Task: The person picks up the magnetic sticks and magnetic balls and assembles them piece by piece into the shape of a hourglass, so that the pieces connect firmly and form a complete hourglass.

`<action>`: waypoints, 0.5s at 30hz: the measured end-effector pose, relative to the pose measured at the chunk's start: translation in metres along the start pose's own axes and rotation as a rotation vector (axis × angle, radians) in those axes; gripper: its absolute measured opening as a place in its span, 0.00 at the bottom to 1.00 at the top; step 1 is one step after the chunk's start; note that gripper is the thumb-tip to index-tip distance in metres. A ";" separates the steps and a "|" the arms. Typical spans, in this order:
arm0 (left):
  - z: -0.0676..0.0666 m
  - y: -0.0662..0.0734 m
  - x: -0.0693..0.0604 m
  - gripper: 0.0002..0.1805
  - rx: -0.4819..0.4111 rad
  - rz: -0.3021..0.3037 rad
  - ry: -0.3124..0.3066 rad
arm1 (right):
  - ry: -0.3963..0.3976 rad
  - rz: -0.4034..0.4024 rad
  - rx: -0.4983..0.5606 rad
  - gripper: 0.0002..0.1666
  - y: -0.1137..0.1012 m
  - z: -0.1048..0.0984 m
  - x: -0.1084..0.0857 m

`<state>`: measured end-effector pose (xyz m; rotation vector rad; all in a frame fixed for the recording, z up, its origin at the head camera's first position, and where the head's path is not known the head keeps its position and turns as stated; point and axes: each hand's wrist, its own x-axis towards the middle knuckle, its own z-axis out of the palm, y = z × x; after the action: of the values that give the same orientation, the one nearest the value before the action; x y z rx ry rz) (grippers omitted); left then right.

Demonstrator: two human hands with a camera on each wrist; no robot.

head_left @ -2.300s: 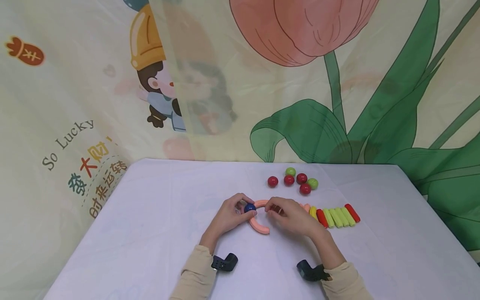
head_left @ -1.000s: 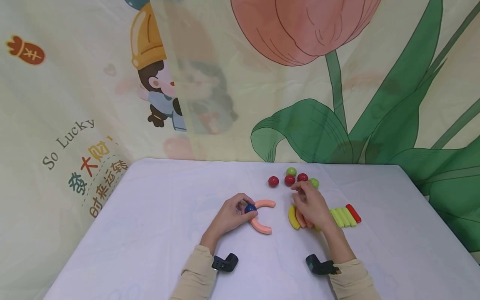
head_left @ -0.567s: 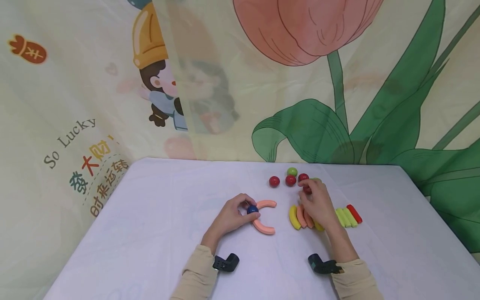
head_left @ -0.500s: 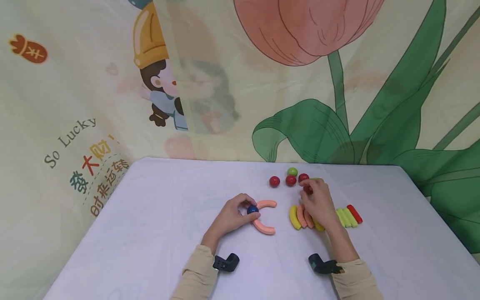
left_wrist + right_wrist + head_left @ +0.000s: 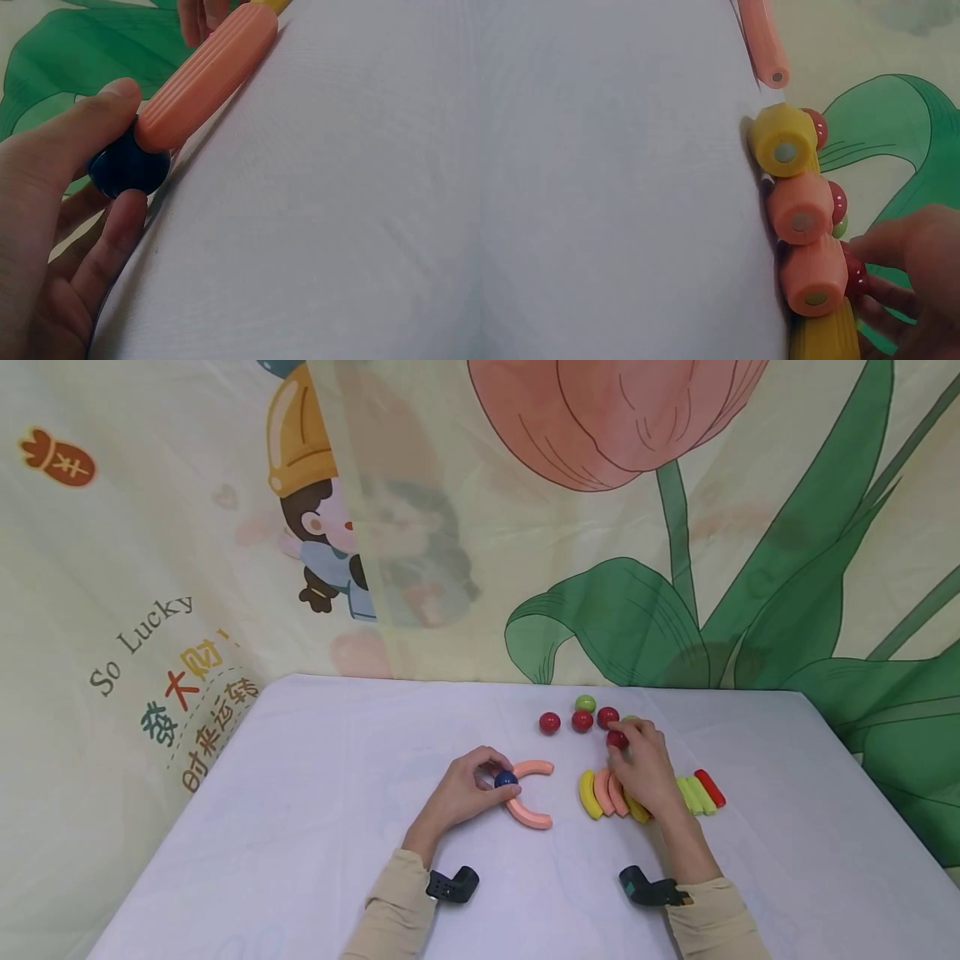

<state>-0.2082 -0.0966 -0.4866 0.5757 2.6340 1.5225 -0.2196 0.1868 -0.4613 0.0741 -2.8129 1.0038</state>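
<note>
My left hand (image 5: 465,789) pinches a dark blue ball (image 5: 506,780) between thumb and fingers. Two curved pink magnetic sticks meet the ball and spread to the right, an upper stick (image 5: 534,767) and a lower stick (image 5: 531,816). In the left wrist view one ribbed pink stick (image 5: 210,82) touches the blue ball (image 5: 129,169). My right hand (image 5: 648,772) reaches over the row of sticks, thumb and index finger pinching a red ball (image 5: 617,740). From the right wrist, that red ball (image 5: 856,271) is partly hidden behind a pink stick.
Behind lie more red balls (image 5: 550,722) and green balls (image 5: 585,703). A row of sticks runs under my right hand: yellow stick (image 5: 589,795), pink stick (image 5: 602,793), green stick (image 5: 703,796), red stick (image 5: 710,787). A white cloth (image 5: 337,760) covers the table.
My right hand has moved from beside the pink sticks rightward and back to the balls, and its fingers have closed on a red one. The left hand keeps hold of the blue ball.
</note>
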 end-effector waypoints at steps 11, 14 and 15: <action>-0.001 0.001 -0.001 0.14 -0.018 0.062 0.010 | 0.001 0.052 -0.024 0.23 0.000 -0.001 0.000; -0.001 0.000 -0.002 0.14 -0.023 0.097 0.009 | -0.018 0.072 -0.028 0.23 -0.001 -0.002 -0.001; -0.001 0.000 -0.002 0.14 -0.027 0.105 0.007 | -0.026 0.078 -0.028 0.24 -0.001 -0.002 -0.001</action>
<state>-0.2066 -0.0977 -0.4864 0.7191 2.6233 1.5873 -0.2186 0.1872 -0.4591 -0.0262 -2.8733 0.9863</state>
